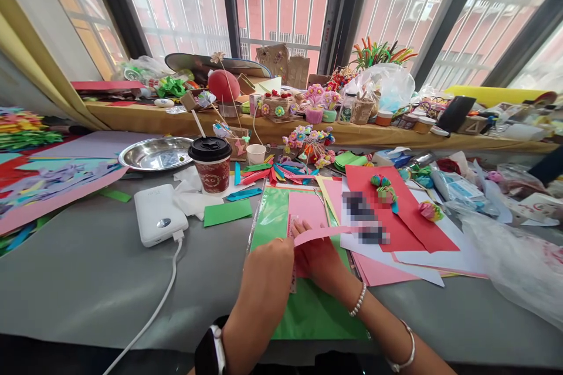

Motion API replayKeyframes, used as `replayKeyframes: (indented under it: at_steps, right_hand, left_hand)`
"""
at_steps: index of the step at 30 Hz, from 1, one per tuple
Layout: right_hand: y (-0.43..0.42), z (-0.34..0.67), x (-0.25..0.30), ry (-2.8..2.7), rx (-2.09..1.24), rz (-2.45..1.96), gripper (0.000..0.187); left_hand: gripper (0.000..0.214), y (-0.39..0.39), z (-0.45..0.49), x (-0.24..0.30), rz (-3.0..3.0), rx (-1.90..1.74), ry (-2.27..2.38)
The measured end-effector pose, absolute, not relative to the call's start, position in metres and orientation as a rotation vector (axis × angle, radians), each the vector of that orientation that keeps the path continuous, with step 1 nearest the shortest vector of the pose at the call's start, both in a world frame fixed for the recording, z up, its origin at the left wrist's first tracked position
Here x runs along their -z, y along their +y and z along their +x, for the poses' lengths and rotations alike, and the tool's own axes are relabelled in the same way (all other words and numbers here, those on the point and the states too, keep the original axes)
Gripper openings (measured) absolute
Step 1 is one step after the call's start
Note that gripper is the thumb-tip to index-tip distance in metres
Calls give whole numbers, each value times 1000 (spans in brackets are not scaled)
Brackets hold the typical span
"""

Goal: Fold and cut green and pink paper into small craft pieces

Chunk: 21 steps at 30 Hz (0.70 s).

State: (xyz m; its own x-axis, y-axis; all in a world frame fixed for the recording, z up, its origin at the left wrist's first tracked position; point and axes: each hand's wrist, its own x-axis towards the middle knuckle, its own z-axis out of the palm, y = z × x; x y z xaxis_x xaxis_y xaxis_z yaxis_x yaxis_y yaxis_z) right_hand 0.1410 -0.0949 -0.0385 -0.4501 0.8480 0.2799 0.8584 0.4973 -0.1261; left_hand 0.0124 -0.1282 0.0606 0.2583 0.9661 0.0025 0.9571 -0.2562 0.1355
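Closed at the ruler's left side, my left hand (pixel 267 272) grips one end of a narrow pink paper strip (pixel 323 233). The strip's free end stretches right, above my other hand. Fingers apart, my right hand (pixel 320 258) lies flat on pink paper (pixel 303 204) beside a clear ruler with pink markings (pixel 292 288). The ruler is partly covered by my hands. Beneath everything is a green sheet in a glossy clear cover (pixel 323 316). Just beyond my right fingers, a slim pointed tool (pixel 322 202) rests on the paper; its kind is unclear.
Left of the work stand a white power bank (pixel 160 215) with its cable, a lidded paper cup (pixel 211 167) and a metal plate (pixel 156 153). Green card (pixel 227 212) lies nearby. On the right are red paper (pixel 411 220) and plastic bags (pixel 514 258). Crafts crowd the back ledge.
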Motion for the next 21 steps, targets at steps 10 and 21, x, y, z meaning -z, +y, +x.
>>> replayKeyframes:
  at_steps: [10,21]
  right_hand:
    - [-89,140,34,-2393,-49,-1408,42]
    - [-34,173,-9,-1973,-918,-997,25]
  left_hand:
    - [26,-123,1,-72,2287,-484,1629]
    - [37,-25,-38,-71,1616,-667,1180]
